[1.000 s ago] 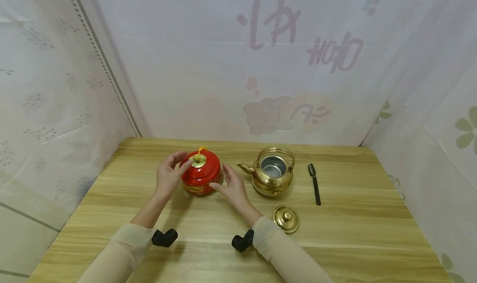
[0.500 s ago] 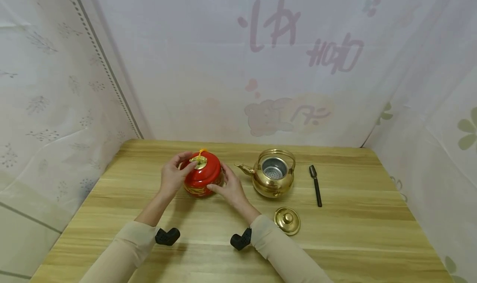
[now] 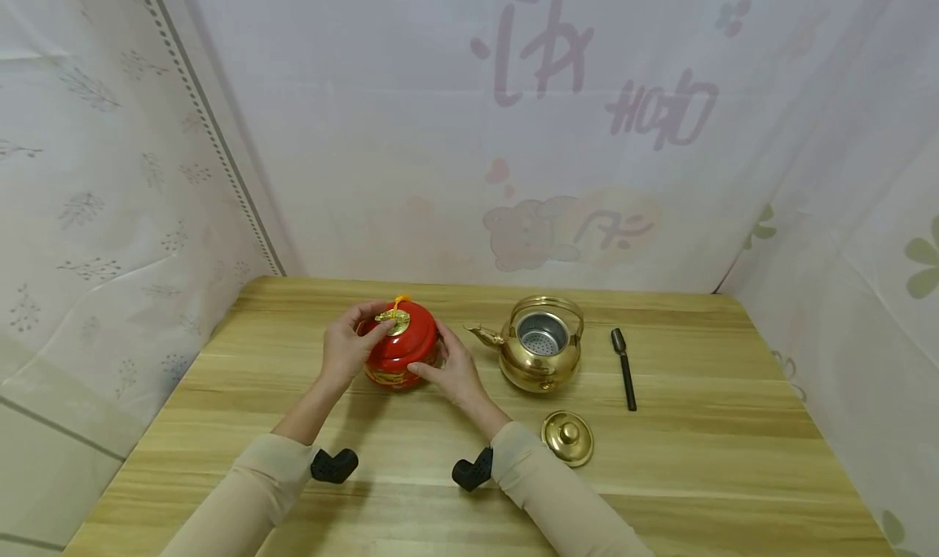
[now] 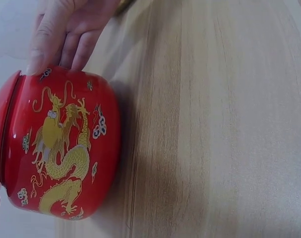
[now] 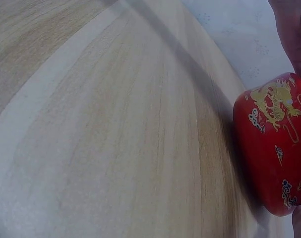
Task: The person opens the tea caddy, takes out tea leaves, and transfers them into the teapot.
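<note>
A round red jar [image 4: 66,144] with a gold dragon on its side stands on the table, left of the kettle. Its domed red lid [image 3: 405,343] carries a gold plate and an orange cord and sits on the jar; a dark seam shows between them in the left wrist view. My left hand [image 3: 346,347] grips the lid from the left, thumb near the gold plate, fingers partly hidden at the far side. With thumb in front and fingers round the right side, my right hand [image 3: 456,371] holds the jar's body.
A gold kettle [image 3: 539,369] with a perforated strainer in its uncovered mouth stands right of the jar, spout towards it. Its gold lid [image 3: 568,439] lies in front. A dark scoop [image 3: 625,369] lies farther right. Curtains [image 3: 411,174] surround the wooden table [image 3: 697,443].
My right hand has come in against the jar's side and my left hand has closed further over the lid. The whole head view has shifted slightly. Kettle and scoop have stayed put.
</note>
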The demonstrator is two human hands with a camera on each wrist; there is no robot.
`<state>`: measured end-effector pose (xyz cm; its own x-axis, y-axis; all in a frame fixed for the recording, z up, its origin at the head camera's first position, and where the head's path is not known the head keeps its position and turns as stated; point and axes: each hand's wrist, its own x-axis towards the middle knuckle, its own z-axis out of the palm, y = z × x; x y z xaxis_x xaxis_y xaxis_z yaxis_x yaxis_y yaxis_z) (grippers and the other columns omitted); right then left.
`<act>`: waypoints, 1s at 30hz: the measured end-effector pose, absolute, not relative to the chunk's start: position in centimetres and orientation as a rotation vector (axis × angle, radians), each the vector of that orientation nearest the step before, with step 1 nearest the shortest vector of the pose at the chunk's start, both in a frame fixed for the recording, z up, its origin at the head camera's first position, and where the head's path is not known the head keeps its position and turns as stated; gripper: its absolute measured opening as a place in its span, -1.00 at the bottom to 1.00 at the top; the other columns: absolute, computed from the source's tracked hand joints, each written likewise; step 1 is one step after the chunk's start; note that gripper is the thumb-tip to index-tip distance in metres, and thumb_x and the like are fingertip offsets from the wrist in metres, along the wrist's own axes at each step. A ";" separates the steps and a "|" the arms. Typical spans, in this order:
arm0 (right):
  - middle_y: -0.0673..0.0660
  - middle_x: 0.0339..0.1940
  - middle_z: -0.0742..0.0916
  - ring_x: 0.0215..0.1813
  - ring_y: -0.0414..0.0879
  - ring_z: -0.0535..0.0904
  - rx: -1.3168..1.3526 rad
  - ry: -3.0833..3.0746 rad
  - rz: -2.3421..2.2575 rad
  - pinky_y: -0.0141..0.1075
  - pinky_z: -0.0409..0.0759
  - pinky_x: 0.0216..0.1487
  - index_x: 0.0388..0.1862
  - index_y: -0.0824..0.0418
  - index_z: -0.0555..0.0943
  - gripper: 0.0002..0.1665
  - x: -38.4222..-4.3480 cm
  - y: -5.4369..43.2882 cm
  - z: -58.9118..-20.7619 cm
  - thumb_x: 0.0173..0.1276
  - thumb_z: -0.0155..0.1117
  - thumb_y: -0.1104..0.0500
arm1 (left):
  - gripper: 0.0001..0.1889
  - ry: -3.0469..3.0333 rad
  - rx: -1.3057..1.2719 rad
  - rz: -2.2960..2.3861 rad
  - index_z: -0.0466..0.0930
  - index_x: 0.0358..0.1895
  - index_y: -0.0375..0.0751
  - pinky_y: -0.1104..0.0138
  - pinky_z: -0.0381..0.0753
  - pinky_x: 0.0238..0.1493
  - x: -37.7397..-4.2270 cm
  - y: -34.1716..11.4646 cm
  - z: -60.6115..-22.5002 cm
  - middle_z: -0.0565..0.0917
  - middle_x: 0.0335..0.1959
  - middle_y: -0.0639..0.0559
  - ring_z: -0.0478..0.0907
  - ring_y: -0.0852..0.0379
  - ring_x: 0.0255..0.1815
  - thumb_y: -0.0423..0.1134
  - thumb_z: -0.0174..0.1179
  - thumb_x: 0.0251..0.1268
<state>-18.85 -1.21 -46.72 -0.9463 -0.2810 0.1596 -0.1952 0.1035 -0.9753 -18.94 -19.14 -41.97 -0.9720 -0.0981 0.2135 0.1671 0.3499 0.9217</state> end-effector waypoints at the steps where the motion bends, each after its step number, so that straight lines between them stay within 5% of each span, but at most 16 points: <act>1: 0.31 0.42 0.31 0.43 0.11 0.23 -0.502 2.276 -2.009 -0.10 0.24 0.40 0.44 0.37 0.11 0.00 -18.7 -1.2 -46.3 0.09 0.44 0.32 | -0.63 -2.380 -0.064 -1.675 0.58 0.05 -0.28 0.19 0.47 0.22 -18.9 -19.1 -42.0 0.63 0.03 -0.15 0.50 0.03 0.14 -0.26 0.31 0.17; 10: 0.39 0.41 0.28 0.41 0.18 0.24 -0.500 2.267 -2.010 -0.01 0.24 0.39 0.42 0.45 0.10 -0.05 -17.6 -0.9 -44.3 0.13 0.39 0.35 | -0.65 -2.419 -0.077 -1.563 0.61 0.02 -0.26 0.60 0.50 0.00 -19.1 -19.0 -42.1 0.65 0.02 -0.10 0.54 0.06 0.08 -0.26 0.32 0.14; 22: 0.41 0.40 0.28 0.40 0.22 0.24 -0.522 2.262 -2.035 0.03 0.23 0.38 0.41 0.49 0.10 -0.06 -17.8 -1.1 -44.7 0.13 0.39 0.36 | -0.70 -2.412 -0.125 -1.421 0.63 -0.06 -0.35 0.10 0.57 0.06 -19.3 -18.8 -42.3 0.67 -0.02 -0.17 0.57 -0.03 0.03 -0.35 0.33 0.11; 26: 0.33 0.42 0.29 0.41 0.14 0.25 -0.510 2.285 -2.025 -0.06 0.25 0.39 0.43 0.40 0.11 -0.04 -18.7 -1.4 -46.4 0.13 0.41 0.31 | -0.70 -2.417 -0.131 -1.434 0.64 -0.06 -0.34 0.15 0.58 0.05 -19.5 -18.9 -42.5 0.66 -0.01 -0.17 0.57 -0.02 0.02 -0.34 0.33 0.12; 30: 0.25 0.43 0.31 0.42 0.07 0.26 -0.508 2.303 -2.021 -0.15 0.27 0.39 0.45 0.34 0.13 -0.01 -19.5 -1.6 -47.9 0.11 0.44 0.26 | -0.71 -2.432 -0.161 -1.404 0.65 -0.06 -0.30 0.45 0.58 0.00 -19.6 -19.1 -42.6 0.67 -0.03 -0.15 0.58 -0.01 0.01 -0.32 0.33 0.12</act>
<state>-19.53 -1.59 -47.94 -0.9459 -0.2655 0.1867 -0.2196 0.0998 -0.9705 -19.60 -19.09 -42.55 -0.9401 -0.0648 0.3347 0.2573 0.5090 0.8214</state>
